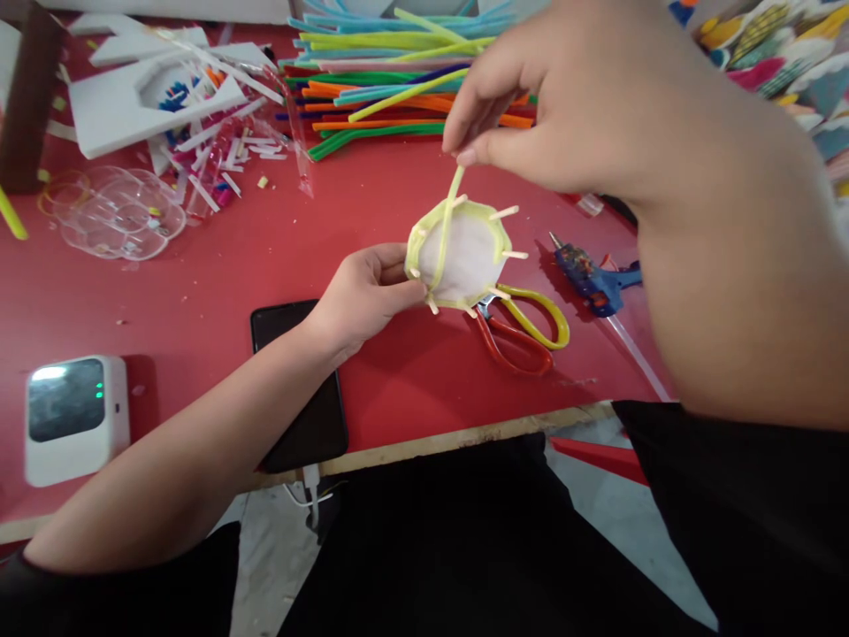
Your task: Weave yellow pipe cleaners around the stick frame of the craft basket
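My left hand grips the left edge of a small white foam disc ringed with a pale yellow strip and studded with short wooden sticks around its rim. The disc is held just above the red table. My right hand is raised above it, thumb and forefinger pinched on the upper end of a thin yellow strip that runs down across the disc's face. Both hands are closed on what they hold.
Red and yellow scissors lie under the disc, a blue glue gun to their right. Coloured straws are piled at the back. A black phone, a white device, clear plastic cups and white foam scraps sit left.
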